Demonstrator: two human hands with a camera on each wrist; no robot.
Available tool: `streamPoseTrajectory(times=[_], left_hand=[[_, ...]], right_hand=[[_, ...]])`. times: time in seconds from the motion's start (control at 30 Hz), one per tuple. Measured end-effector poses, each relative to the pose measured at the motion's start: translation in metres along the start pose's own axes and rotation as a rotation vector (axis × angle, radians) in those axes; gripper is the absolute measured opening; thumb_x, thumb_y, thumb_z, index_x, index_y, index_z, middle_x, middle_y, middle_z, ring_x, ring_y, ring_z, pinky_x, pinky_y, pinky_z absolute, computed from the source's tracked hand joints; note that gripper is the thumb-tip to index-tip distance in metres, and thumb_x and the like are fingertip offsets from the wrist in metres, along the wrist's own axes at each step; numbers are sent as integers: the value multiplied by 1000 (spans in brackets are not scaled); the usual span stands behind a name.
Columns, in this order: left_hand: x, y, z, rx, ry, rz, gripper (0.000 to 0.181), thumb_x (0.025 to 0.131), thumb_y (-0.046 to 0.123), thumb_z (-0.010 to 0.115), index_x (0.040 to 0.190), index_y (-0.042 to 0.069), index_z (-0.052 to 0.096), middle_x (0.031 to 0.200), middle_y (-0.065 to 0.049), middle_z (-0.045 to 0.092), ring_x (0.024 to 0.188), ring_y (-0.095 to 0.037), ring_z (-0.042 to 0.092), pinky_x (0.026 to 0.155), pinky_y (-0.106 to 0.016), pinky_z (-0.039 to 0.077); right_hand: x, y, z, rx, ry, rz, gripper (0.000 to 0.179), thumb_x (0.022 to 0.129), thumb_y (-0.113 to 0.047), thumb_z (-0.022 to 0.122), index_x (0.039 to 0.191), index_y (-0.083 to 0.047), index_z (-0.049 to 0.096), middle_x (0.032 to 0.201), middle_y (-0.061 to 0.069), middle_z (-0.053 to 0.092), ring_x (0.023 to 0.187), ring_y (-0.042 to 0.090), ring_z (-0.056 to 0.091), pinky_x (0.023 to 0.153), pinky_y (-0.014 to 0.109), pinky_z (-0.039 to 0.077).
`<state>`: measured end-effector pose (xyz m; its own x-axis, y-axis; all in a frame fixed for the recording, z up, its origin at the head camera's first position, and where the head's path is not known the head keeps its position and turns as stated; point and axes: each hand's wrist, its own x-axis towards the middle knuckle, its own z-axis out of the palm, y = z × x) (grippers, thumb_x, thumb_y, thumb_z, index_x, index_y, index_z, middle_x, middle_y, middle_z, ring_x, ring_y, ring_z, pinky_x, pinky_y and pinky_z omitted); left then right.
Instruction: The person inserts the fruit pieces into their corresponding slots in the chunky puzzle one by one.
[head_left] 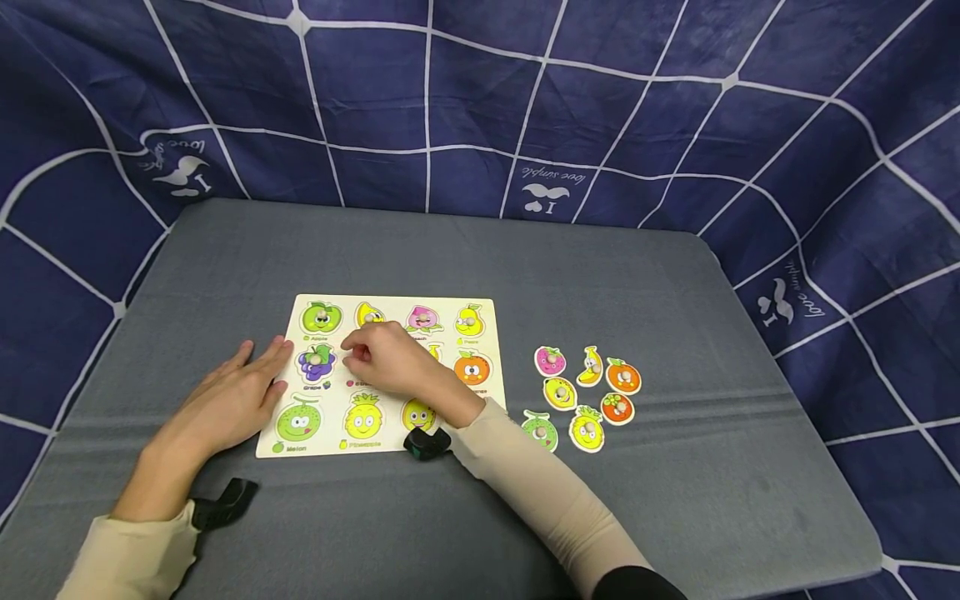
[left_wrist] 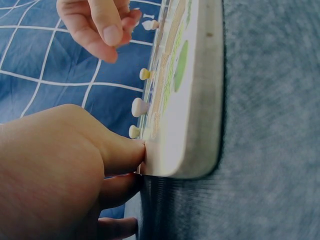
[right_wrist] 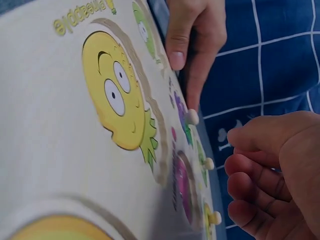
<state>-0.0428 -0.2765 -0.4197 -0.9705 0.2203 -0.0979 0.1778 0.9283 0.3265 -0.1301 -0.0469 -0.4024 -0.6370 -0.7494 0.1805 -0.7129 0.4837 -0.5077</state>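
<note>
A pale fruit puzzle board (head_left: 337,421) lies on the grey table, printed with labelled fruits. My left hand (head_left: 225,404) rests at its left edge with fingers extended; in the left wrist view the thumb (left_wrist: 120,155) touches the board's edge. Over the middle of the board is my right hand (head_left: 393,358), its fingers loosely curled. Nothing shows between those fingers (right_wrist: 245,187) in the right wrist view. Knobbed pieces sit in the board, among them a green apple (head_left: 321,317), a peach (head_left: 423,318), a pear (head_left: 469,321) and purple grapes (head_left: 317,362). The right hand hides part of the middle row.
Several loose fruit pieces lie right of the board, including a banana (head_left: 591,367), an orange (head_left: 624,377), a melon (head_left: 540,430) and a pineapple (head_left: 587,429). A blue cloth (head_left: 480,100) with white lines hangs behind the grey table (head_left: 720,467).
</note>
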Motion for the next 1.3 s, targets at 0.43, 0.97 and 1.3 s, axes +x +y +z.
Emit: streamPoseTrajectory(times=[0.43,0.97,1.3], left_hand=[[0,1,0,-9,6,10,58,100,14,54,149,-9,33,152,-30,32,134,-64,20,101,-75,21],[-2,0,2,-13,12,7,58,99,13,54,148,-9,34,151,-31,32,134,-64,21,101,-75,21],[-1,0,2,-12,21,12,58,99,13,54,149,-9,34,151,-30,33,134,-64,22,101,-76,22]], right_hand=[[-25,9,-19,88,68,-4,16,90,-10,69,103,-3,75,79,-1,63,73,9,54,67,13,42],[-49,28,-33,84,164,6,14,88,-9,72,99,-1,75,79,0,66,71,10,56,68,17,45],[-65,44,-41,91,223,23,12,86,-7,72,95,-2,76,75,-1,63,66,8,53,63,18,45]])
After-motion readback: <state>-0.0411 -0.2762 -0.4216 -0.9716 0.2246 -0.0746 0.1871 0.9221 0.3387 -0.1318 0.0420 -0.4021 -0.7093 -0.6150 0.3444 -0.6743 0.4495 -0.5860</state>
